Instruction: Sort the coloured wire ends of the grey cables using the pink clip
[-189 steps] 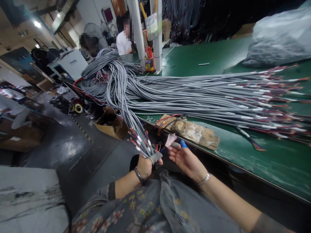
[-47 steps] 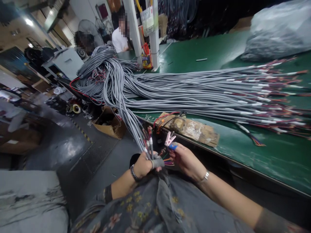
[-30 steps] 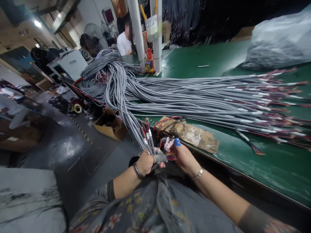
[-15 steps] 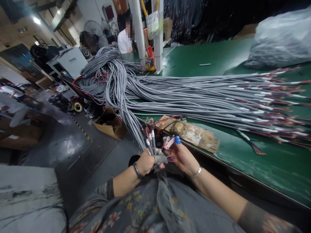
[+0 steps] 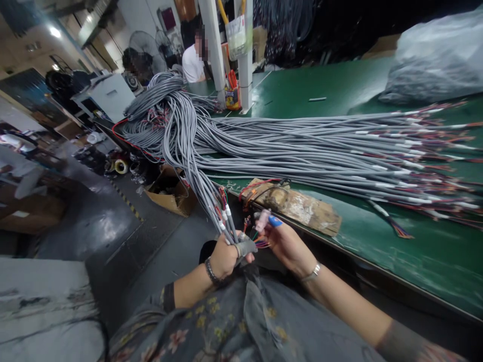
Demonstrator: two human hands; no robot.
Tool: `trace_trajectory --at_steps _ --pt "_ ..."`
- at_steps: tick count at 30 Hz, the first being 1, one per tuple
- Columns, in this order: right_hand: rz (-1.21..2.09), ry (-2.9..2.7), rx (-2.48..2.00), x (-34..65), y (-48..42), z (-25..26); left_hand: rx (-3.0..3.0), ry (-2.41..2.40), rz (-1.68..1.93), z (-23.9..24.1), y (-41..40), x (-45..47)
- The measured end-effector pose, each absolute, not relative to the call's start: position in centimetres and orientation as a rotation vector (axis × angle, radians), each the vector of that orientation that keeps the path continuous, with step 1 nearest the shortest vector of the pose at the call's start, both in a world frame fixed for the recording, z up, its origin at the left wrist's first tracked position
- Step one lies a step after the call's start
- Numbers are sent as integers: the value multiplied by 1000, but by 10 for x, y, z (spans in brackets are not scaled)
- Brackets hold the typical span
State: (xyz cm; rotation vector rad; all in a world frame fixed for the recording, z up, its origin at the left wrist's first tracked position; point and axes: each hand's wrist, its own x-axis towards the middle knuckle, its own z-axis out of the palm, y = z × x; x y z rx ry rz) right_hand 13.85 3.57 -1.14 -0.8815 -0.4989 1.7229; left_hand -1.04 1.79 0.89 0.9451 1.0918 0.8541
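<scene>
Shirt (image 5: pixel 211 327): dark grey, printed with yellow and pale red flowers. A plain grey fabric strip (image 5: pixel 257 307) runs down the front centre. Left sleeve (image 5: pixel 157 302): grey, finished with a darker edge. Right sleeve (image 5: pixel 402 344): dark grey, reddish print farther up, blurred. Left hand (image 5: pixel 224 257): grey thumb cover (image 5: pixel 246 248); dark linked wristband (image 5: pixel 212 270). Right hand (image 5: pixel 290 246): blue thumb cover (image 5: pixel 275 221); silver-coloured wristband (image 5: pixel 315 272).

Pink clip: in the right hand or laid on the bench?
In the right hand: the pink clip sits against the blue-tipped thumb. Whether its jaws are open, I cannot tell; too blurred.
</scene>
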Motion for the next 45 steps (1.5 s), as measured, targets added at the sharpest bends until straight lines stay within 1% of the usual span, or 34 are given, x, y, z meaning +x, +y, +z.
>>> trace_trajectory --at_steps 13,16,22,28,35,39,45 --pt "1765 -506 -872 138 36 -8 983 1055 838 -5 24 -9" --pt "1821 -472 -845 138 39 -11 985 1060 844 -5 24 -9" --pt "1809 -421 -847 138 41 -15 990 1090 841 -5 25 -8" --pt "1822 -402 -723 136 41 -14 983 1120 819 -2 25 -6" --pt "1866 -326 -680 137 38 -14 1000 1060 929 4 17 -8" --pt "1920 -349 -642 141 37 -14 1057 1048 915 8 12 -10" --pt "1801 -438 -741 143 38 -15 1060 1078 980 1 15 -8"
